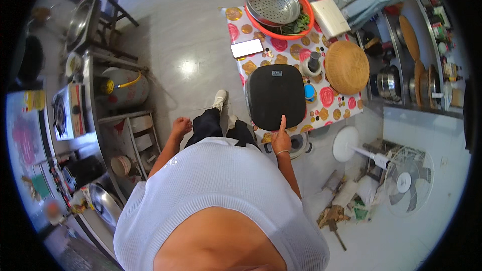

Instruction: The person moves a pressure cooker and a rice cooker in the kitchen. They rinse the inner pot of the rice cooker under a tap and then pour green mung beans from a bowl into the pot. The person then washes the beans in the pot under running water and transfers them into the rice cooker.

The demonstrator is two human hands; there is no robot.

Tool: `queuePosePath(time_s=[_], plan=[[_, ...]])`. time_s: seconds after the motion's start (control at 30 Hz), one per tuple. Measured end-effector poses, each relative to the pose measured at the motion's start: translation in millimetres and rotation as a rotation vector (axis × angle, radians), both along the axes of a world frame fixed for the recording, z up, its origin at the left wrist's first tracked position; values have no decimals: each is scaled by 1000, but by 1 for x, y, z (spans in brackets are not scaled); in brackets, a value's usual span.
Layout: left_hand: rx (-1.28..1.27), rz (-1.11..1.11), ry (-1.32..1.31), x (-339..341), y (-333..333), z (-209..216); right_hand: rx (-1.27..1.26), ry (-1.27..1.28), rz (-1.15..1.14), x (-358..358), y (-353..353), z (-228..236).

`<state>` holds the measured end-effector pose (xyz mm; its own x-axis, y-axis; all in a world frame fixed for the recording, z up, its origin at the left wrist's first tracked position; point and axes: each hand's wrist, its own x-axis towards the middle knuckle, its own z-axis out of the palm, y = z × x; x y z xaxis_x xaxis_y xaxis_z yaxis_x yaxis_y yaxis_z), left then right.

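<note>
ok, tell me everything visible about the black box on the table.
The black box is a rounded square with a flat, plastic-looking top. A small label sits near its far edge; a paler side shows at left. It lies flat on the patterned cloth, a blue cup by its right side. The right grip extends an index finger over its near edge; pressure can't be told.

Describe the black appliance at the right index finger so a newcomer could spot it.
Look for the patterned tablecloth. At its near edge, by the right hand, sits the black appliance. Its broad, flat, rounded-square top sets it apart from the round woven basket to its right.
</note>
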<state>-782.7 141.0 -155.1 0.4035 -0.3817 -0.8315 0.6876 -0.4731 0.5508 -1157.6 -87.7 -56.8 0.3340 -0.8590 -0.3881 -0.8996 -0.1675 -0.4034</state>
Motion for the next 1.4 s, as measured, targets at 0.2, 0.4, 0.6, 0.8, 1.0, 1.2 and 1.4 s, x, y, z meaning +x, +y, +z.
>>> queuePosePath(time_s=[0.2, 0.4, 0.6, 0.8, 1.0, 1.2, 1.4], plan=[[-12, -286, -73, 34, -147, -5, 137, 168, -91, 9, -2, 4], [-139, -619, -69, 51, -283, -11, 175, 199, -219, 17, 3, 4], [-201, -874, -81, 10, -367, 50, 166, 188, -356, 35, 0, 13], [-284, -1004, -247, -21, -384, 68, -148, -126, -636, 60, 22, 63], [-297, -1185, -240, -34, -385, 90, -239, -558, -900, 75, 55, 75], [-231, -1222, -259, -41, -387, 95, -234, -696, -1089, 72, 90, 8], [-296, -1232, -94, -27, -401, 47, 83, -928, -1388, 50, 109, -54]])
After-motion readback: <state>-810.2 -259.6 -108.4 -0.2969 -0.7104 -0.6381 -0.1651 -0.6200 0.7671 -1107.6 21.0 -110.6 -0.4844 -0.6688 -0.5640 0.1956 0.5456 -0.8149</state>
